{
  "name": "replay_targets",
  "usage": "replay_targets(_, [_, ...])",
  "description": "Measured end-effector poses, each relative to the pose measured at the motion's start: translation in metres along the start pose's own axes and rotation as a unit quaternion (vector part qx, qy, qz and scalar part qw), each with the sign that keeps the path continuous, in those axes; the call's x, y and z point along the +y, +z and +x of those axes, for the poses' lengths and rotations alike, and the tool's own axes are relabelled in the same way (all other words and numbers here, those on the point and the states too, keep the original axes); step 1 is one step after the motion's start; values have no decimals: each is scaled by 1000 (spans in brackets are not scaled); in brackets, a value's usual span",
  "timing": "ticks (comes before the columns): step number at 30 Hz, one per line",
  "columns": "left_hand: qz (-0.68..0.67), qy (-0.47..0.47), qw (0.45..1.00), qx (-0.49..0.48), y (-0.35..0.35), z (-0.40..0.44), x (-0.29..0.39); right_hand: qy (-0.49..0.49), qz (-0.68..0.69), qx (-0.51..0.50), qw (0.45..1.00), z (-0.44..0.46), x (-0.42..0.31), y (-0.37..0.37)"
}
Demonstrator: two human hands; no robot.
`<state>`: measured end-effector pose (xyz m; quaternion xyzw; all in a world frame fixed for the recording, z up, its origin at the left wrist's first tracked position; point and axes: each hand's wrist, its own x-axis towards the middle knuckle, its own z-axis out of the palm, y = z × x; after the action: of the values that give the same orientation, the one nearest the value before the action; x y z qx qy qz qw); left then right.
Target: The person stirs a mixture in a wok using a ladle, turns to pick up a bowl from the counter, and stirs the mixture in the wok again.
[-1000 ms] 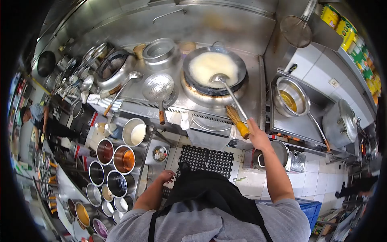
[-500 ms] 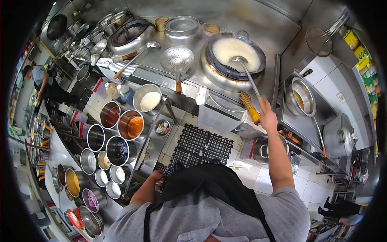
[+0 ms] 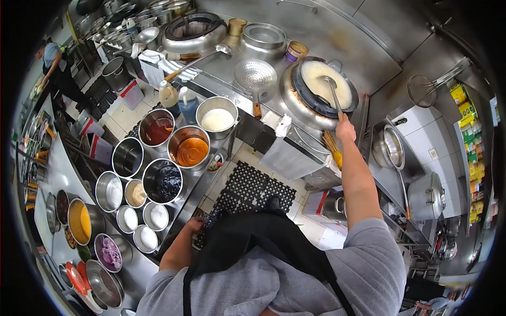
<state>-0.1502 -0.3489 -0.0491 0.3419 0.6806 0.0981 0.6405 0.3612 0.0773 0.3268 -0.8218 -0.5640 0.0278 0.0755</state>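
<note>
My right hand (image 3: pixel 346 129) is closed around the wooden end of a long-handled ladle (image 3: pixel 336 98). The ladle's bowl rests in the pale, frothy liquid (image 3: pixel 316 71) that fills a wok (image 3: pixel 307 96) on the right burner. Below the wrist, a yellow-handled bamboo brush (image 3: pixel 332 147) leans at the stove's front. My left hand (image 3: pixel 195 224) hangs low near the edge of the steel cart (image 3: pixel 192 203). Its fingers are curled, and I see nothing in them.
A perforated strainer (image 3: pixel 255 76) and a second ladle (image 3: pixel 223 49) lie on the stove. Pots of sauces and powders crowd the cart at left, including an orange sauce pot (image 3: pixel 190 151). A metal basin (image 3: pixel 389 147) sits at right. Another person (image 3: pixel 55 66) stands far left.
My view has turned and shifted, so the stove and cart appear moved. The ladle's bowl has moved slightly within the wok, and its handle stands steeper. My right hand keeps its hold.
</note>
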Motion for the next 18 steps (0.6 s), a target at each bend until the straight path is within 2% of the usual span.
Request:
replay_targets(2, [-103,-47,994,-7,0,11,-47,8,2,-4,1000,13,-9,2])
replay_targets(5, [167,100,981,6,3,-15,-65,34,5,-16,999,27,-12,4])
replay_targets(8, [15,-19,999,26,4,-55,-43,33,8,-25,999,29,-18,3])
replay_targets(11, [-38,-89,995,13,-3,-63,-34,32,26,-44,998,13,-22,-2])
replay_targets(14, [-143,-119,983,-5,-9,-44,-41,20,25,-43,999,1,-21,3])
replay_targets(18, [-120,-72,990,7,-7,-14,-38,6,28,-39,999,-19,-12,10])
